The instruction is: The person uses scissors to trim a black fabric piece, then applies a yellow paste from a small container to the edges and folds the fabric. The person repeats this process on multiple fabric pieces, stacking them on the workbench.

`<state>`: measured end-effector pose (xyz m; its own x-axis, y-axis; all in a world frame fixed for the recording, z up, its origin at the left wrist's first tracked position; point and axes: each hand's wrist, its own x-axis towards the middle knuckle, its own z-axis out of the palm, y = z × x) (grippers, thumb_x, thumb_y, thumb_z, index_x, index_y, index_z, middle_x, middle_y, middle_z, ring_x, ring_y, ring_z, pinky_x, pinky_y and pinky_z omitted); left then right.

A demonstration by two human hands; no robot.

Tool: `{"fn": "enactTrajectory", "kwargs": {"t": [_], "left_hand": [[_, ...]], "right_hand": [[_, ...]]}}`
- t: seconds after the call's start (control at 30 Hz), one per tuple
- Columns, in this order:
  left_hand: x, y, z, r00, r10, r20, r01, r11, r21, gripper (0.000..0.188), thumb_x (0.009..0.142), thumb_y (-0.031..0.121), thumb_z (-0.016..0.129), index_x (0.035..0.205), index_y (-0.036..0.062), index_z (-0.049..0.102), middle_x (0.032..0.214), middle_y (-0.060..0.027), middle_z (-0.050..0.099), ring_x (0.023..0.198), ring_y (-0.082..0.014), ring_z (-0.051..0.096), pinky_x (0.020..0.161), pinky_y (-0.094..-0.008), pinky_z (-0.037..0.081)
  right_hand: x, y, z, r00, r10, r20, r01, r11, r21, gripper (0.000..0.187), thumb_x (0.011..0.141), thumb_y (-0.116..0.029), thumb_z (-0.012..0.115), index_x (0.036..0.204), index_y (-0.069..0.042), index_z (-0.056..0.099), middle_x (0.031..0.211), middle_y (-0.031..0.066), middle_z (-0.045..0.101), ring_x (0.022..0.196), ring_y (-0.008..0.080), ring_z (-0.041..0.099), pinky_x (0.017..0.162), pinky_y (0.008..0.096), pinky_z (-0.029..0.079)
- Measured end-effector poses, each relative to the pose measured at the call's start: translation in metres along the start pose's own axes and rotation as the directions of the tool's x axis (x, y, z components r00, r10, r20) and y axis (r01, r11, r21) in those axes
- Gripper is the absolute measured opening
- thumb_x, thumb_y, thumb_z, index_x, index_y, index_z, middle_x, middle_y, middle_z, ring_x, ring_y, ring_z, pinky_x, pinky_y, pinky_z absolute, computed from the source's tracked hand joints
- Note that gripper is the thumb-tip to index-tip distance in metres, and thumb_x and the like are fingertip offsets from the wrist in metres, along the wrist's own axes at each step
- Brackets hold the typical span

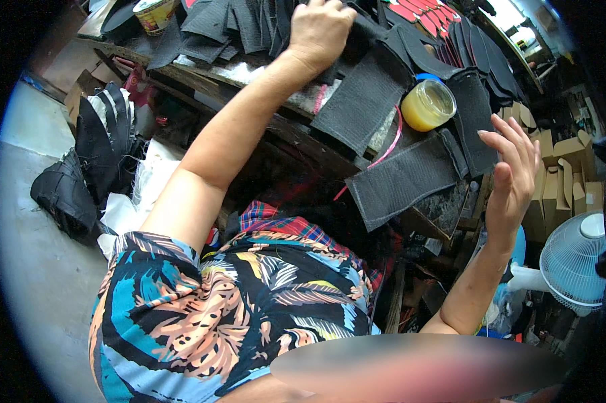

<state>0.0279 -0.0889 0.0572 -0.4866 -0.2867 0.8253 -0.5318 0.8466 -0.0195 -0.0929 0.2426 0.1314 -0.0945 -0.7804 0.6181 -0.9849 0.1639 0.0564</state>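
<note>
My left hand (321,33) reaches to the far side of the bench, among black textured pieces of material. Its fingers are curled over, partly cut off by the upper edge, and what they hold, if anything, is hidden. My right hand (512,171) is raised off the bench's right side, fingers apart and holding nothing. Between the hands stands a glass jar of yellow paste (426,111). A flat black piece (367,97) lies left of the jar, and another black piece (410,178) lies at the near edge. A thin pink strip (391,142) runs past the jar.
Fanned black pieces (239,27) and a yellow tub (156,15) lie at the back left. Pieces with red faces (424,15) are stacked at the back. Right of the bench are cardboard boxes (565,178) and a white fan (575,262). Black bundles (67,195) sit on the left.
</note>
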Motion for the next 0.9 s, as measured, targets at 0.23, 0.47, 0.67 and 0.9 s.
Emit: {"fn": "enactTrajectory", "kwargs": {"t": [0.23,0.47,0.67,0.9], "left_hand": [[0.004,0.04,-0.069,0.853,0.468,-0.23,-0.506,0.634,-0.584,0.021,0.079,0.012,0.072,0.099,0.0092,0.068,0.096,-0.007,0.066,0.098,-0.0277,0.061,0.086,-0.0418,0.051],[-0.074,0.089,-0.058,0.523,0.796,0.306,-0.277,0.498,-0.822,0.045,0.073,0.013,0.071,0.117,0.0052,0.066,0.126,-0.012,0.063,0.126,-0.0317,0.054,0.116,-0.0477,0.034],[-0.085,0.09,-0.053,0.628,0.739,0.246,-0.24,0.484,-0.841,0.05,0.073,0.025,0.078,0.117,0.0037,0.066,0.124,-0.0142,0.064,0.12,-0.034,0.057,0.112,-0.0426,0.04],[-0.089,0.096,-0.053,0.672,0.705,0.228,-0.279,0.525,-0.804,0.046,0.072,0.023,0.082,0.113,0.007,0.069,0.122,-0.0099,0.066,0.117,-0.0309,0.059,0.105,-0.0413,0.045]], "right_hand": [[-0.042,-0.009,-0.018,0.959,0.208,-0.191,-0.147,0.945,0.293,0.066,0.104,-0.056,0.038,0.119,0.002,0.066,0.121,0.0156,0.069,0.121,0.0277,0.06,0.114,0.0438,0.033],[-0.076,-0.004,0.04,0.943,0.285,0.174,-0.33,0.875,0.355,0.054,0.102,-0.052,0.043,0.107,-0.01,0.076,0.131,0.012,0.064,0.139,0.0326,0.041,0.115,0.0436,0.029],[-0.077,-0.001,0.082,0.97,0.211,0.123,-0.228,0.964,0.138,0.05,0.098,-0.06,0.046,0.102,-0.022,0.078,0.147,0.0074,0.052,0.145,0.0355,0.031,0.118,0.0619,0.01],[-0.101,-0.027,0.071,0.965,0.198,0.172,-0.211,0.976,0.057,0.052,0.094,-0.063,0.05,0.098,-0.02,0.079,0.148,0.0056,0.051,0.145,0.0357,0.031,0.116,0.0659,0.008]]}}
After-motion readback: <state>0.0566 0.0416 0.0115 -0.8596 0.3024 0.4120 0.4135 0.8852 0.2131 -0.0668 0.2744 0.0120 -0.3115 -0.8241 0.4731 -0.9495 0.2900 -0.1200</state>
